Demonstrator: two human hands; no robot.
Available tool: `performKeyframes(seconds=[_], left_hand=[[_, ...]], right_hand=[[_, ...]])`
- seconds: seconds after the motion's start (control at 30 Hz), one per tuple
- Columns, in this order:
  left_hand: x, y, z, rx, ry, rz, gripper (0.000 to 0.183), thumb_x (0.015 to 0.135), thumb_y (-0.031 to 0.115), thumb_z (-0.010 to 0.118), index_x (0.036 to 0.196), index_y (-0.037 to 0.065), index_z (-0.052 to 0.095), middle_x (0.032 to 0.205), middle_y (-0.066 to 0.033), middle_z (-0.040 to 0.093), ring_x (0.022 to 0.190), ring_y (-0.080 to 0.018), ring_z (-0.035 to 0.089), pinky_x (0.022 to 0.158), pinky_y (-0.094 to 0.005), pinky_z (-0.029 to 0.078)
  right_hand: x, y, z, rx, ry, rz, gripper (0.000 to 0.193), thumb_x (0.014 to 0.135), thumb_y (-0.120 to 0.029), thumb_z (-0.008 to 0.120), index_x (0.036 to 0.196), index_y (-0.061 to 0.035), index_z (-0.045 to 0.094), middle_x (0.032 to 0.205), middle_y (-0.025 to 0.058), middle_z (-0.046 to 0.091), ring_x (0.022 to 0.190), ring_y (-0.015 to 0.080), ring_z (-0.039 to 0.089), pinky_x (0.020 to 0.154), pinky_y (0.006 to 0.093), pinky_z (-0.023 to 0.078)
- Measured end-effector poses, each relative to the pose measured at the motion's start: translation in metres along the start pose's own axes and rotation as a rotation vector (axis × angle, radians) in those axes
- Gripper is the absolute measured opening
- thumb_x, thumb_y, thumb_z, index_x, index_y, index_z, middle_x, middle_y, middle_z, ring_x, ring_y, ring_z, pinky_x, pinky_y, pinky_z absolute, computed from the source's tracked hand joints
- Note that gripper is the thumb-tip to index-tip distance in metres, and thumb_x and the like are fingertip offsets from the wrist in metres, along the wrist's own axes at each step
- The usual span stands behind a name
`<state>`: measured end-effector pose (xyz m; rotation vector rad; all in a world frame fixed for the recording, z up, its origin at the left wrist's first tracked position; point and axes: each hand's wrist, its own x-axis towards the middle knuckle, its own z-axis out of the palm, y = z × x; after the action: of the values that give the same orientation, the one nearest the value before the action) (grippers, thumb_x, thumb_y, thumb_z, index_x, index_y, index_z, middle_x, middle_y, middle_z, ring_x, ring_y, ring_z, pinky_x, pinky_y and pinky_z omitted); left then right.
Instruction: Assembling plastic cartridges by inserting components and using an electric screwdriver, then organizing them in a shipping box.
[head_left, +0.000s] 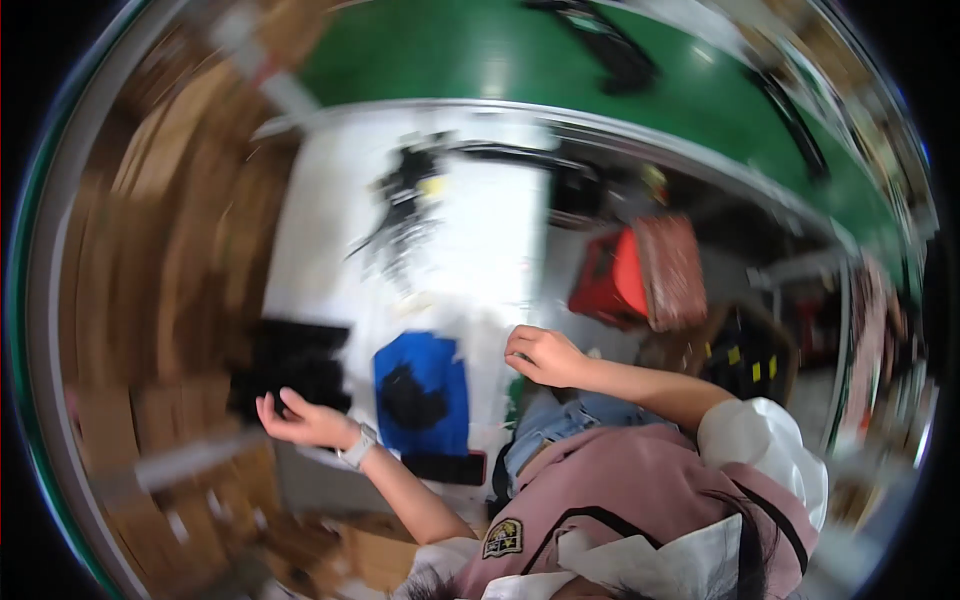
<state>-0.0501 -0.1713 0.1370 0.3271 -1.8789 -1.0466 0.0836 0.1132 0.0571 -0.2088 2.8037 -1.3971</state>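
The left hand [300, 420] is palm-up with the fingers curled loosely, released and grasping nothing; a pale watch [358, 447] sits on its wrist; its fingertips lie at the near edge of a stack of black trays [290, 365], touching or just short of it, the blur hiding which; what the trays hold cannot be made out. The right hand [540, 355] is half-curled with the fingers bent inward, and whether it pinches anything cannot be told; it hovers at the right edge of the white tabletop [490, 240], apart from the trays.

Between the two hands, near the front edge of the tabletop, lies a blue tray [425, 390] with a dark lump of black parts [410, 400] in its middle; the tray is just beside the black stack, on its right, and nearer the left hand than the right; a flat black slab [445, 467] lies against its near side. Farther back, toward the far edge, a scatter of black pieces [405, 200] is smeared by motion.

To the left of the tabletop stand brown cardboard boxes [170, 250]; to the right, below it, a red bin [608, 280] with a brownish panel [672, 270] leaning beside it; beyond the far edge runs a green floor [520, 60]. The person wears a pink top [620, 480] with white sleeves.
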Motion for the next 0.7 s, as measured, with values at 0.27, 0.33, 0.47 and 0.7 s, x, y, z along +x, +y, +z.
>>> performKeyframes(seconds=[0.27, 0.33, 0.47, 0.7], left_hand=[[-0.274, 0.167, 0.087, -0.557, -1.451, -0.120, 0.028, 0.087, -0.001, 0.054, 0.114, 0.000, 0.048, 0.116, -0.0111, 0.052, 0.106, -0.0193, 0.052, 0.089, -0.0286, 0.042], [-0.350, 0.198, 0.072, -0.705, -1.860, -0.185, 0.025, 0.087, 0.000, 0.054, 0.112, 0.001, 0.049, 0.116, -0.0104, 0.052, 0.100, -0.0167, 0.055, 0.085, -0.0254, 0.043], [-0.485, 0.240, 0.025, -0.632, -2.392, -0.069, 0.021, 0.088, 0.003, 0.057, 0.108, 0.000, 0.052, 0.095, -0.0078, 0.060, 0.089, -0.0119, 0.058, 0.076, -0.0225, 0.046], [-0.714, 0.242, -0.044, -0.269, -2.801, 0.341, 0.022, 0.084, 0.007, 0.062, 0.104, 0.001, 0.055, 0.099, -0.0055, 0.061, 0.088, -0.0110, 0.058, 0.073, -0.0242, 0.046]], right_hand=[[-0.235, 0.098, -0.030, 0.058, 0.628, 0.734, 0.017, 0.082, -0.019, 0.059, 0.086, -0.0036, 0.064, 0.087, 0.0113, 0.060, 0.080, 0.0324, 0.061, 0.071, 0.0402, 0.049], [-0.300, 0.123, -0.016, 0.097, 0.828, 0.906, 0.020, 0.084, -0.025, 0.056, 0.087, -0.0071, 0.065, 0.088, 0.0111, 0.060, 0.082, 0.0328, 0.060, 0.071, 0.0425, 0.049], [-0.414, 0.150, -0.001, 0.178, 1.173, 1.190, 0.018, 0.083, -0.024, 0.058, 0.084, -0.0077, 0.065, 0.085, 0.0136, 0.061, 0.082, 0.0344, 0.060, 0.071, 0.0427, 0.049], [-0.625, 0.267, 0.050, 0.091, 1.823, 1.698, 0.026, 0.072, -0.010, 0.063, 0.096, -0.0026, 0.060, 0.079, 0.0142, 0.059, 0.075, 0.0304, 0.059, 0.071, 0.0384, 0.049]])
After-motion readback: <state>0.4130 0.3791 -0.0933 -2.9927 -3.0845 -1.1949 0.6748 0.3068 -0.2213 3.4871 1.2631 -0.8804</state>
